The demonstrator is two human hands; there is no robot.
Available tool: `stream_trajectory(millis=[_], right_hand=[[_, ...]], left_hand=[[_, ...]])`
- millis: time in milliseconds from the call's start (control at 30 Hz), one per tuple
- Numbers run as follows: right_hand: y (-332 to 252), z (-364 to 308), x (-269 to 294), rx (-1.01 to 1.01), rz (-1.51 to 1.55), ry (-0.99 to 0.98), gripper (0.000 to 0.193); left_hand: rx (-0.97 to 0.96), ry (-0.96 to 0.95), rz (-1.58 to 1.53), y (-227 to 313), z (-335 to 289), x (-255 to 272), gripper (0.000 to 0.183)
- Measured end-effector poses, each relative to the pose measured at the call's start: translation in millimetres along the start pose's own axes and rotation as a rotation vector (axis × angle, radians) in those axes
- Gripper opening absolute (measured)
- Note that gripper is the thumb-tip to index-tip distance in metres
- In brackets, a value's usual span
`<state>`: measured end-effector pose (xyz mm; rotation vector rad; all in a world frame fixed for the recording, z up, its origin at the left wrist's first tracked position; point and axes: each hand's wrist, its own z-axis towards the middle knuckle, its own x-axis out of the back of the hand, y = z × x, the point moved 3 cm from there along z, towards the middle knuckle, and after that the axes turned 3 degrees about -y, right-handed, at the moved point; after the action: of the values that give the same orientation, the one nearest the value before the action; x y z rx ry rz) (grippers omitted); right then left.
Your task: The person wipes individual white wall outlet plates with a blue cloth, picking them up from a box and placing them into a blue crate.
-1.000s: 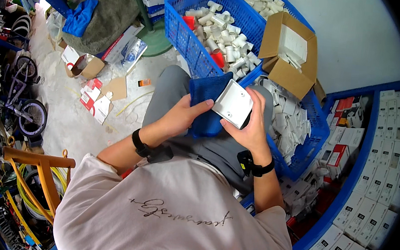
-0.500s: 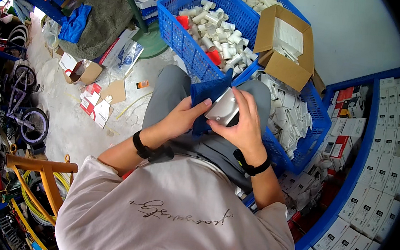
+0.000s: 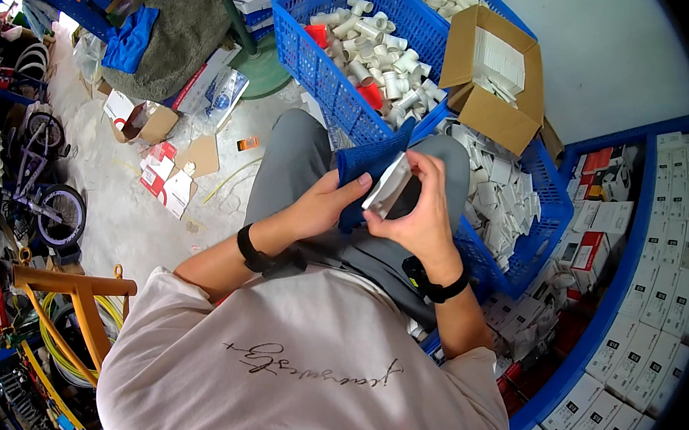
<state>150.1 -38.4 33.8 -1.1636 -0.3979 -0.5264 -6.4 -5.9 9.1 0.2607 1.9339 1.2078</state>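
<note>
Above my lap, my right hand (image 3: 426, 216) grips a small white plastic box (image 3: 389, 186) by its edges, fingers at the top and thumb at the lower edge. The box is tilted nearly edge-on, and its open or hollow side cannot be made out clearly. In my left hand (image 3: 320, 206) is a blue cloth (image 3: 377, 153), pinched under the thumb and draped beside the box. The left fingers are mostly hidden behind the cloth. My left thumb lies close to the box's left edge.
Ahead stands a blue crate (image 3: 300, 70) of white pipe fittings. To the right, another blue crate (image 3: 555, 227) holds white flat pieces, with an open cardboard box (image 3: 498, 122) over its far end. Boxes fill the right shelf (image 3: 598, 339). A bicycle (image 3: 51, 207) stands left.
The white box has turned from showing its broad face to nearly edge-on in my right hand. My left hand and the cloth have shifted slightly right.
</note>
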Motion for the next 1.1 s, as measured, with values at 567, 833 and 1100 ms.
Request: stream_trajectory(millis=[567,833,1100], right_hand=[[7.3,1.9,4.2,-0.027,0.013,0.05,0.081],[18.1,8.4,7.4,-0.079,0.022,0.12,0.078],[23.1,11.4,7.7,-0.078,0.178,0.176,0.078]], left_hand=[[-0.022,-0.087,0.088,0.6,-1.6,-1.9,0.035],[0.018,-0.035,0.033,-1.4,-5.4,3.5,0.031],[0.094,-0.097,-0.005,-1.2,-0.3,4.1,0.035]])
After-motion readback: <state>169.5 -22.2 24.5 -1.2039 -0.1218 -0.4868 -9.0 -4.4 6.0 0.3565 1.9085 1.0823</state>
